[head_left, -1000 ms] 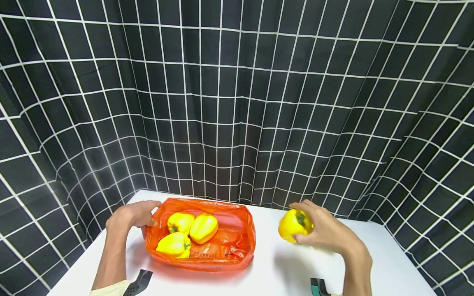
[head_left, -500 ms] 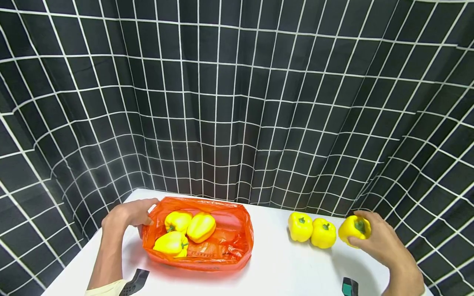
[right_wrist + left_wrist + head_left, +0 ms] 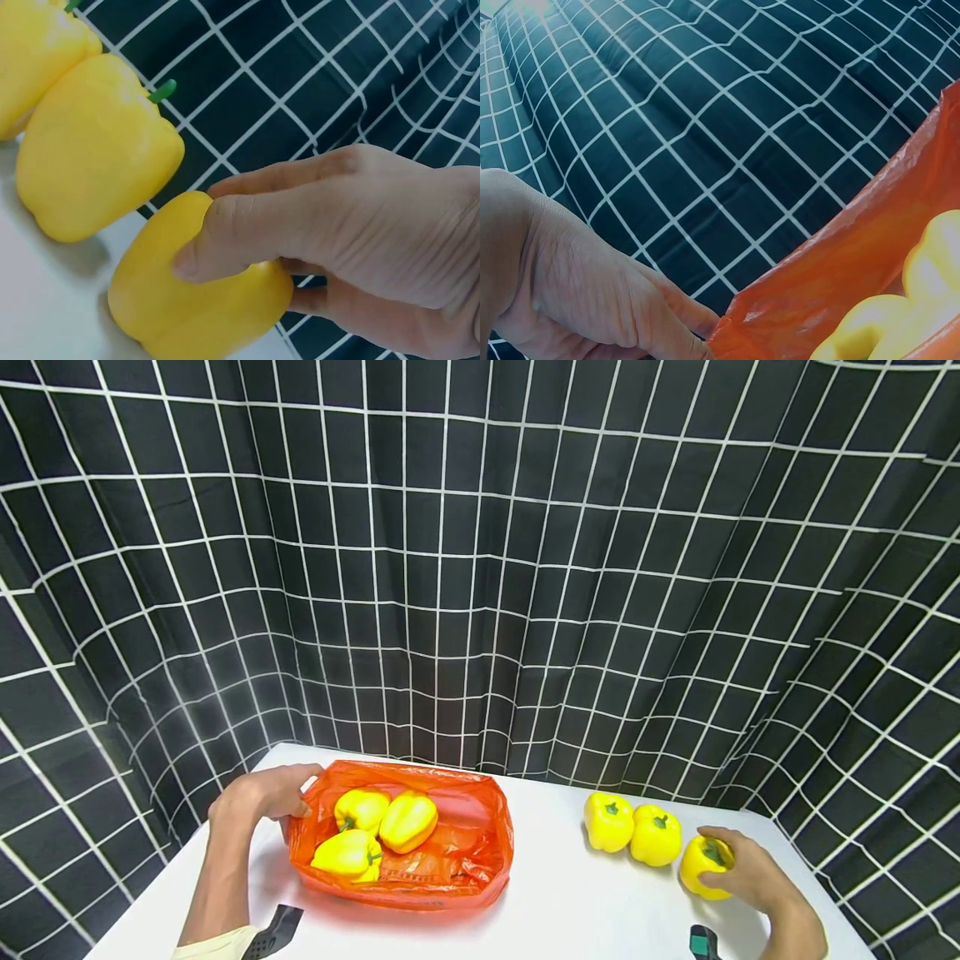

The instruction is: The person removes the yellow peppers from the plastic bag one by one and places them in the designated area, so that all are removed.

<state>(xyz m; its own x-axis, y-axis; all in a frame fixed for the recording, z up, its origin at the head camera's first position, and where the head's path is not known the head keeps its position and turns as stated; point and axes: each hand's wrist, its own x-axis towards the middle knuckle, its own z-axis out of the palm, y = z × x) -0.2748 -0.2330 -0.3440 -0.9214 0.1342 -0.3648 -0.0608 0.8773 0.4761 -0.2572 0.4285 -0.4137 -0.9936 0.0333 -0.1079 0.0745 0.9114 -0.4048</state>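
Note:
My left hand pinches the left rim of an open red plastic bag; the left wrist view shows thumb and fingers at the bag's edge. Inside the bag lie three yellow bell peppers, bunched toward its left side. At the table's right, my right hand grips another yellow bell pepper, stem up. In the right wrist view the thumb lies across this pepper, with fingers round its far side. Left of it, two yellow bell peppers stand side by side, green stems upward.
All of this is on a white table. A black curtain with a white grid hangs behind and at both sides. A dark wrist strap shows near the left forearm.
My right hand carried a pepper rightward past the two standing ones, then lowered it toward the table's front beside them. The left hand stays on the bag, which keeps its place.

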